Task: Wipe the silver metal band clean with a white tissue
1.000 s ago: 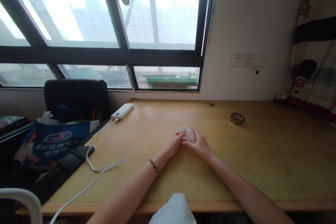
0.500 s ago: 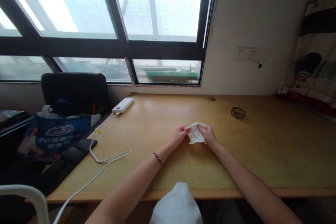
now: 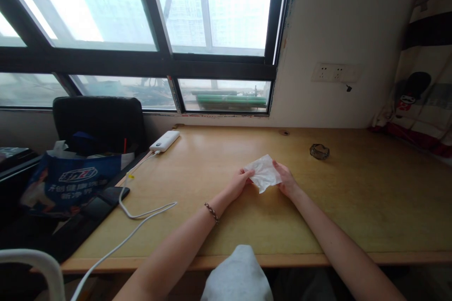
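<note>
A thin white tissue (image 3: 264, 172), creased and partly spread, is held up between my two hands above the wooden table (image 3: 254, 225). My left hand (image 3: 242, 182) pinches its left edge between thumb and fingers. On the other side my right hand (image 3: 286, 181) grips the right edge, with the fingers partly behind the sheet. One corner of the tissue points away from me and another hangs down toward me. A braided bracelet (image 3: 212, 213) is around my left wrist.
A glass ashtray (image 3: 319, 151) stands at the back right. At the left edge lie a white power bank (image 3: 165, 141), its white cable (image 3: 148, 213) and a dark phone (image 3: 115, 194). A blue bag (image 3: 76, 183) rests on the black chair (image 3: 100, 120) beside the table.
The tissue has been spread wider and flatter, with one corner now reaching farther away from me. My right hand has moved slightly to the right.
</note>
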A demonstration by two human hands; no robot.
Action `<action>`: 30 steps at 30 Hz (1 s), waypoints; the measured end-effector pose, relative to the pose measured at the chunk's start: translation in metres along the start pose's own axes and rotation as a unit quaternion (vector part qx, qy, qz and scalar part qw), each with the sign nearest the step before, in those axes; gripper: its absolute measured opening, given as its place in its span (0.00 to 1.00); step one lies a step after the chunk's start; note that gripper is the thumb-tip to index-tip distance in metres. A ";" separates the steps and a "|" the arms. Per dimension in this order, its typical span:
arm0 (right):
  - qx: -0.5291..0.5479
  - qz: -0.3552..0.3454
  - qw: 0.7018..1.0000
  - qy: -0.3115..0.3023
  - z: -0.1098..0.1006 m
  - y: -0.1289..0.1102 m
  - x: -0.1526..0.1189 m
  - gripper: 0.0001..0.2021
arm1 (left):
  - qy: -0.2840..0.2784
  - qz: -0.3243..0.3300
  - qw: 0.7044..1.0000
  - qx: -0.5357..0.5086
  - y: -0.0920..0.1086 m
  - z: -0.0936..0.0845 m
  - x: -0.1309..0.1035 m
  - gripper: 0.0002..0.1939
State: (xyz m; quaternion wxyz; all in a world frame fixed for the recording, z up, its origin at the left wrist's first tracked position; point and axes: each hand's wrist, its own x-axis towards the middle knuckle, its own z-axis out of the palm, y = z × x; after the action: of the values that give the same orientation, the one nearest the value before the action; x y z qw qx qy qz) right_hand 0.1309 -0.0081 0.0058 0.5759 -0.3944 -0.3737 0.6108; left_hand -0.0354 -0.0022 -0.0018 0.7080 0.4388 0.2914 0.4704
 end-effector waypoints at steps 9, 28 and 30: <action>-0.045 -0.034 0.998 -0.006 0.012 0.009 -0.010 0.20 | -0.016 -0.019 0.999 0.041 0.007 0.005 -0.006 0.22; -0.025 -0.044 0.996 0.070 -0.006 0.006 0.006 0.13 | -0.002 -0.027 0.998 0.050 -0.004 -0.007 0.007 0.17; -0.031 -0.013 0.999 0.013 -0.003 0.005 0.004 0.14 | 0.007 -0.031 0.999 0.027 -0.004 -0.007 0.007 0.16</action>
State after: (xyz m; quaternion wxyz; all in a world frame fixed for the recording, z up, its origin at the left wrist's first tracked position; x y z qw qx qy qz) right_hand 0.1318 -0.0044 -0.0002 0.5759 -0.4156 -0.3897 0.5863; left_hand -0.0367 0.0063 -0.0082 0.7077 0.4457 0.3223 0.4434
